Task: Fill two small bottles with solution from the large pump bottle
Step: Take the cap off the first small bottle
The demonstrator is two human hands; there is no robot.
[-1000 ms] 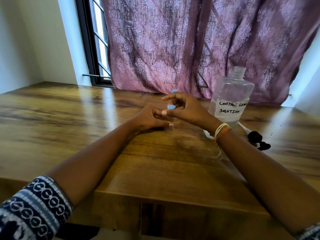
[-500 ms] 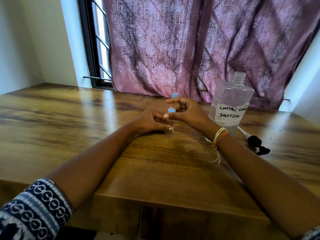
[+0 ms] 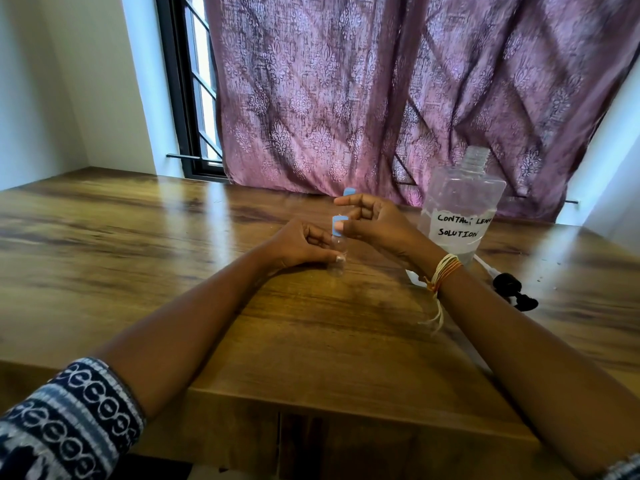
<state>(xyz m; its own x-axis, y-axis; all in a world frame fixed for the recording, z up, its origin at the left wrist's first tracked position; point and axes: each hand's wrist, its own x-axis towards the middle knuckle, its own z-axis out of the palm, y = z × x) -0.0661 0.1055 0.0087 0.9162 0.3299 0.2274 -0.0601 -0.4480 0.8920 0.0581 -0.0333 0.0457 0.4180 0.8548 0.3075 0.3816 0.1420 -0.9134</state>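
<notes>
Close to the near edge of the wooden worktop (image 3: 311, 341), two bare arms reach in, one in a patterned sleeve (image 3: 69, 420). In the middle of the worktop the left hand (image 3: 298, 247) is closed around a small clear bottle (image 3: 337, 252) that stands upright on the wood. I think it holds the bottle low down so it cannot tip or spin. The right hand (image 3: 374, 225) sits just above it, with thumb and finger pinched on the bottle's blue cap (image 3: 336, 226). That looks like twisting the cap, but I cannot tell which way (on or off). The bottle looks mostly clear, and I cannot tell how much is inside.

A little farther back, a second blue cap (image 3: 349, 192) peeks out behind the right hand's fingers. It is likely on the other small bottle, whose body is hidden.

To the right stands the large bottle (image 3: 460, 216), with a label that says contact lens solution. Its top is open and some liquid sits low in it. Its black pump (image 3: 512, 292) lies on its side on the worktop toward the right edge, likely taken off so the solution can be poured. At the far edge hangs a purple curtain (image 3: 381, 91) beside a window (image 3: 194, 98).
</notes>
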